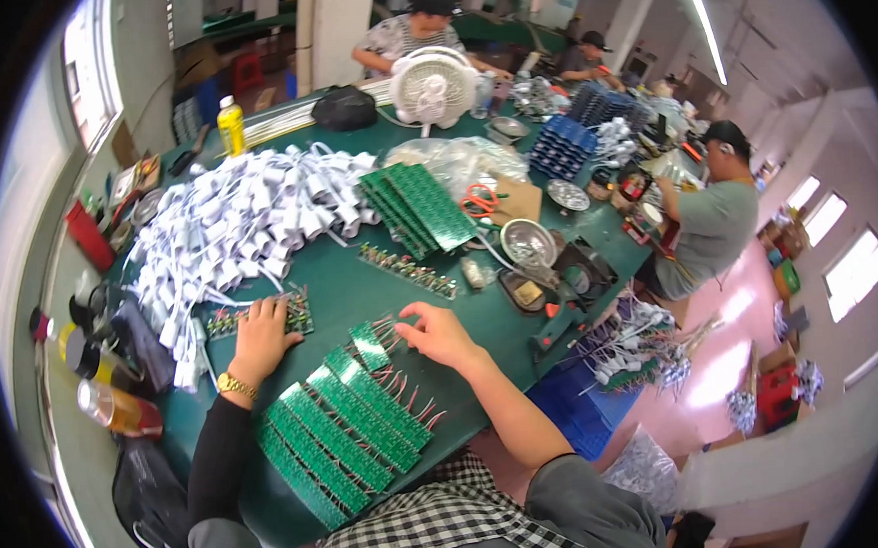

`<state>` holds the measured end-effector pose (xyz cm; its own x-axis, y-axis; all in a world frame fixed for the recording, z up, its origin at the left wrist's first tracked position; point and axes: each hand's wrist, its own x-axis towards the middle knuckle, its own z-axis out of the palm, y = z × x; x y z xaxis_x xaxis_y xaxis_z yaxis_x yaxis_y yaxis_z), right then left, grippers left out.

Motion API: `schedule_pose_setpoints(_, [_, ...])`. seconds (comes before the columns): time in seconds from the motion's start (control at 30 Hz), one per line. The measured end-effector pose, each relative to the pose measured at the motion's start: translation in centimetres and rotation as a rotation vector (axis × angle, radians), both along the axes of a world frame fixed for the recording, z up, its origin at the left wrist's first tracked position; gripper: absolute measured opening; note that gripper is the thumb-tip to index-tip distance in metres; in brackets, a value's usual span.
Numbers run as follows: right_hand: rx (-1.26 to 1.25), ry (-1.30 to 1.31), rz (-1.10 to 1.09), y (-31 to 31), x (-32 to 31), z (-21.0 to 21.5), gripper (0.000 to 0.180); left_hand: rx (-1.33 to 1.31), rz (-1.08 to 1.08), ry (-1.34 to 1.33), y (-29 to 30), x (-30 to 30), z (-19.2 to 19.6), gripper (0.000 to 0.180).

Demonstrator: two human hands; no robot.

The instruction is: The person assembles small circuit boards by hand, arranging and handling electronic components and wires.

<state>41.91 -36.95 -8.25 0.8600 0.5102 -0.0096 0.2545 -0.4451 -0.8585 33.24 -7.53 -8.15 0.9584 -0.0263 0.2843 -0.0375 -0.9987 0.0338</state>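
Observation:
My left hand point(263, 338) curls over a circuit board strip point(298, 309) crowded with small parts, fingers on its far side and thumb toward me. Thumb and forefinger of my right hand point(436, 335) come together at the thin wires point(390, 327) of a short green board piece point(369, 347); the exact contact is too small to see. Between my forearms lie several green circuit board strips point(343, 430) side by side, red and white wires sticking out along their right ends. Another populated board strip point(408, 271) rests beyond my right hand.
White lamp sockets with cords point(250, 209) form a large heap at the left. Stacked green panels point(421, 208), orange scissors point(479, 201), a metal bowl point(528, 243) and a white fan point(434, 88) stand farther back. Bottles point(120, 407) line the left edge. A co-worker point(706, 218) sits at right.

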Motion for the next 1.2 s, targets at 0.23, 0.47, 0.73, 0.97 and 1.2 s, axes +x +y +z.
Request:
schedule_pose_setpoints(0.23, [0.203,0.037,-0.084,-1.7,0.6,1.7,0.022,0.113,-0.106,-0.149,2.7,2.1,-0.1,0.024])
schedule_pose_setpoints(0.47, [0.369,-0.188,0.169,3.8,-0.9,6.3,0.031,-0.402,-0.233,-0.417,1.4,-1.1,6.2,0.027])
schedule_pose_setpoints(0.73, [0.536,0.039,0.736,12.7,-5.6,13.3,0.051,-1.677,-0.583,-0.552,0.5,-5.8,7.1,0.040])
schedule_pose_setpoints(0.97, [0.529,-0.086,0.682,16.0,-6.6,12.6,0.031,-1.643,-0.539,-0.500,1.3,-5.7,9.9,0.052])
schedule_pose_setpoints(1.2, [0.580,-0.023,0.676,19.7,-5.7,11.4,0.028,-1.682,-0.499,-0.455,2.4,-6.5,10.2,0.044])
